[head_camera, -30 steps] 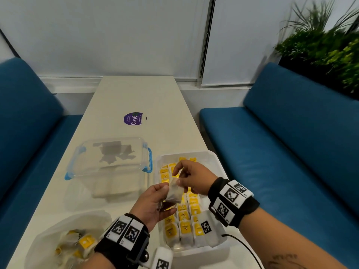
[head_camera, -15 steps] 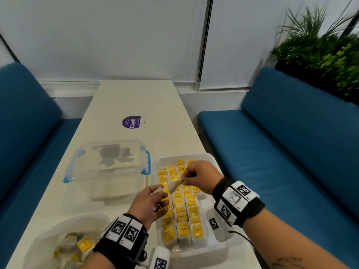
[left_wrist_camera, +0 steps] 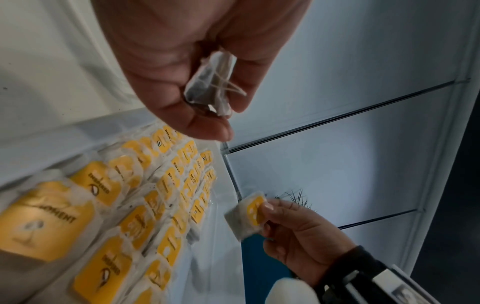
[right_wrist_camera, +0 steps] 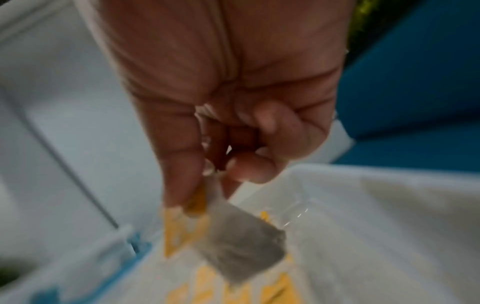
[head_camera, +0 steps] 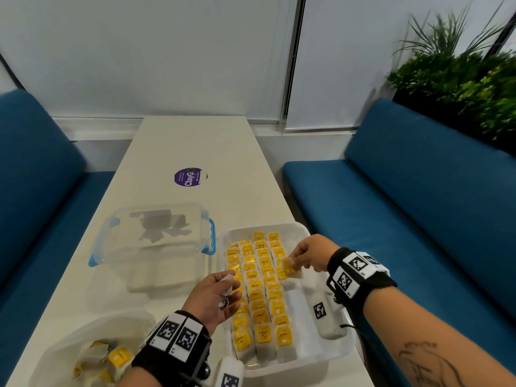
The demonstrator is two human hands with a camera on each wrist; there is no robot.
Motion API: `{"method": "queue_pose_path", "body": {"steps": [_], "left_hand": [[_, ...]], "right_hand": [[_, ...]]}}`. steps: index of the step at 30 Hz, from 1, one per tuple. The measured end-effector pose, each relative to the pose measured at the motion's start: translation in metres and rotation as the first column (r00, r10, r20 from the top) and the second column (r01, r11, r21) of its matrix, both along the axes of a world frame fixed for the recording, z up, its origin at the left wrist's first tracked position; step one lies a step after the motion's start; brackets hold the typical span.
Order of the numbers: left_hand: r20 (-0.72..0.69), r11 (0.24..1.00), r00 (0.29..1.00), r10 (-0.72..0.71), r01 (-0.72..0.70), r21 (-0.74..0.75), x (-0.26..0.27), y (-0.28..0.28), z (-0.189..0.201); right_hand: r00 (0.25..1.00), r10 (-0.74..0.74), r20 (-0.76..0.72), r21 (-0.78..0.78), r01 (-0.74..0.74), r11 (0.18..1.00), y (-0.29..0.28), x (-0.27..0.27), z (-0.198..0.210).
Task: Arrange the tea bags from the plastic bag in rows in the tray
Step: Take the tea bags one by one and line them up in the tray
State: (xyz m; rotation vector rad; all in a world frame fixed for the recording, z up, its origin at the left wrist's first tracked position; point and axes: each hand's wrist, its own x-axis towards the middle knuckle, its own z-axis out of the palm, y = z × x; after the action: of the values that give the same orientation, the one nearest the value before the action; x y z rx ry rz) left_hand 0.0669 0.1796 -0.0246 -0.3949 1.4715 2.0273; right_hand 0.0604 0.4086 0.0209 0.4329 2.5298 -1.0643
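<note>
A white tray (head_camera: 304, 233) at the table's near right holds several rows of yellow-tagged tea bags (head_camera: 262, 289). My right hand (head_camera: 307, 254) hangs over the tray's right side and pinches a tea bag (head_camera: 290, 268) by its yellow tag; the same tea bag (left_wrist_camera: 246, 214) shows in the left wrist view and blurred (right_wrist_camera: 241, 244) in the right wrist view. My left hand (head_camera: 215, 296) hovers at the tray's left edge, its fingers curled round another tea bag (left_wrist_camera: 211, 82) with its string. The plastic bag (head_camera: 92, 350) with more tea bags lies at the near left.
A clear lidded box (head_camera: 153, 233) with blue clips stands left of the tray. A purple sticker (head_camera: 188, 177) lies farther up the table (head_camera: 195, 141). Blue benches (head_camera: 391, 219) flank the table, and plants (head_camera: 460, 79) stand at the back right.
My right hand took one tea bag from my left and carried it right, over the tray's right side. My left hand stayed near the tray's left edge, keeping a tea bag.
</note>
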Motion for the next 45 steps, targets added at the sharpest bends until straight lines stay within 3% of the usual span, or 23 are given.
{"method": "queue_pose_path", "body": {"steps": [8, 16, 21, 31, 33, 35, 37, 40, 43, 45], "left_hand": [[0.030, 0.999, 0.999, 0.028, -0.029, 0.020, 0.004, -0.007, -0.007], [0.049, 0.999, 0.998, 0.036, -0.038, 0.036, 0.002, -0.011, -0.009], [0.049, 0.999, 0.998, -0.027, 0.025, 0.045, 0.002, -0.009, -0.010], [0.100, 0.997, 0.994, -0.033, 0.026, 0.066, 0.000, -0.010, -0.013], [0.105, 0.995, 0.993, -0.047, 0.037, 0.090, 0.000, -0.010, -0.012], [0.117, 0.992, 0.992, -0.056, 0.042, 0.122, -0.001, -0.010, -0.010], [0.135, 0.987, 0.989, -0.060, 0.038, 0.155, -0.001, -0.010, -0.007], [0.143, 0.982, 0.988, -0.063, 0.036, 0.186, 0.001, -0.006, -0.002], [0.111, 0.987, 0.991, -0.071, 0.054, 0.153, 0.006, 0.000, 0.001], [0.093, 0.984, 0.992, -0.082, 0.066, 0.163, 0.009, 0.002, 0.003]], "right_hand": [[0.990, 0.027, 0.135, 0.223, -0.057, 0.973, -0.007, -0.006, -0.009], [0.928, 0.052, 0.369, 0.205, -0.136, 0.969, -0.008, -0.008, -0.037], [0.916, 0.015, 0.401, 0.257, -0.128, 0.958, -0.009, -0.021, -0.055], [0.969, -0.076, 0.234, 0.225, 0.021, 0.974, -0.006, -0.031, -0.065], [0.987, -0.090, 0.130, 0.331, 0.042, 0.943, -0.010, -0.025, -0.064], [0.997, -0.076, -0.034, 0.243, 0.082, 0.967, -0.014, -0.025, -0.056], [0.989, 0.037, -0.143, 0.072, -0.026, 0.997, -0.024, -0.022, -0.036], [0.947, 0.240, -0.215, -0.117, -0.269, 0.956, -0.048, -0.011, -0.009], [0.936, 0.300, -0.186, -0.253, -0.341, 0.906, -0.071, 0.000, -0.001], [0.925, 0.328, -0.194, -0.247, -0.369, 0.896, -0.078, 0.004, -0.004]]}}
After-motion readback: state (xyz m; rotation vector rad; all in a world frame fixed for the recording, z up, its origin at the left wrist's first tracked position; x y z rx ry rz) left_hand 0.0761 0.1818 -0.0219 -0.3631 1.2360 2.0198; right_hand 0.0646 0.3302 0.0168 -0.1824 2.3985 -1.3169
